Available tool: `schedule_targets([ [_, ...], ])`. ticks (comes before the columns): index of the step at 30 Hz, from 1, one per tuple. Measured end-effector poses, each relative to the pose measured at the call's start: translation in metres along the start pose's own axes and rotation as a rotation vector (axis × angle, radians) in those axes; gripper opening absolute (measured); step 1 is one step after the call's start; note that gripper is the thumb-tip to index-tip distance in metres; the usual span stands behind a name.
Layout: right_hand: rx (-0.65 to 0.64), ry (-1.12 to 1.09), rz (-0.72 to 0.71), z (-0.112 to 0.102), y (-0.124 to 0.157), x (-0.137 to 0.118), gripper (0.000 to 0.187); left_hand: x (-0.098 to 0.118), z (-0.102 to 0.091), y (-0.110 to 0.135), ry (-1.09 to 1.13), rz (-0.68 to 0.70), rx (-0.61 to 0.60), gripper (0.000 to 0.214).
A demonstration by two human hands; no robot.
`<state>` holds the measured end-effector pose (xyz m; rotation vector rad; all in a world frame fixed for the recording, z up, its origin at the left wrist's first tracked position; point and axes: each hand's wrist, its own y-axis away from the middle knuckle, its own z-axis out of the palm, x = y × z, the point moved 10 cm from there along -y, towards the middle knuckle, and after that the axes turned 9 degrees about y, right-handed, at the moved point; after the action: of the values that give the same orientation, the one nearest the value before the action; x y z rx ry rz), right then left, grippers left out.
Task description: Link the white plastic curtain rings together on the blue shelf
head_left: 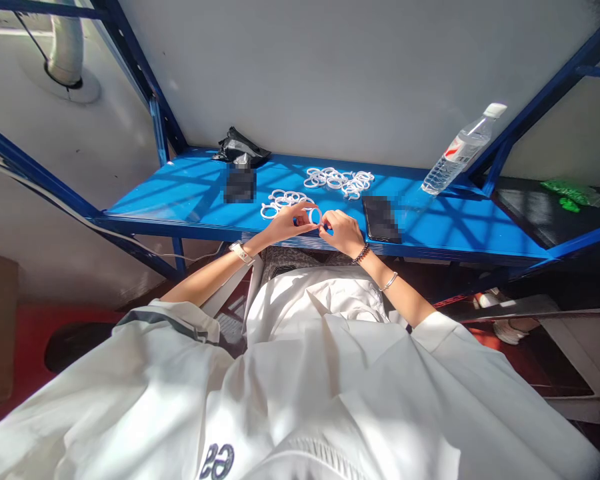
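Observation:
Over the front edge of a blue table (pixel 180 193), my left hand (pixel 287 225) and my right hand (pixel 344 231) meet, both pinching one white plastic ring (pixel 315 215) between their fingertips. Just behind my left hand lies a small pile of white rings (pixel 283 200). A larger heap of white rings (pixel 339 181) lies farther back, near the middle of the table. I wear a watch on the left wrist and bracelets on the right.
A dark phone (pixel 381 218) lies flat right of my hands. A plastic water bottle (pixel 460 151) leans at the back right. A black bag (pixel 240 145) and a small blurred object (pixel 240 183) sit at the back left. Blue frame struts rise on both sides.

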<state>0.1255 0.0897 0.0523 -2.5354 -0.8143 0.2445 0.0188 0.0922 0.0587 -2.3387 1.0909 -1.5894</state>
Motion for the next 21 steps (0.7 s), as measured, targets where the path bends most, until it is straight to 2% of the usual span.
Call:
schedule_targets([
  [14,-0.015,0.085,-0.077,0.0035,-0.0002,-0.0072,0.012,-0.0074,-0.0024,-0.0026,-0.034,-0.023,0.038,0.048],
  [17,-0.035,0.105,-0.065,0.0036,-0.0013,-0.0067,0.017,-0.0076,-0.0027,-0.0036,-0.090,-0.015,0.042,0.044],
  [21,-0.031,0.078,-0.031,0.0024,-0.0027,-0.0034,0.023,-0.0069,0.0012,-0.0045,-0.179,0.003,0.008,0.052],
])
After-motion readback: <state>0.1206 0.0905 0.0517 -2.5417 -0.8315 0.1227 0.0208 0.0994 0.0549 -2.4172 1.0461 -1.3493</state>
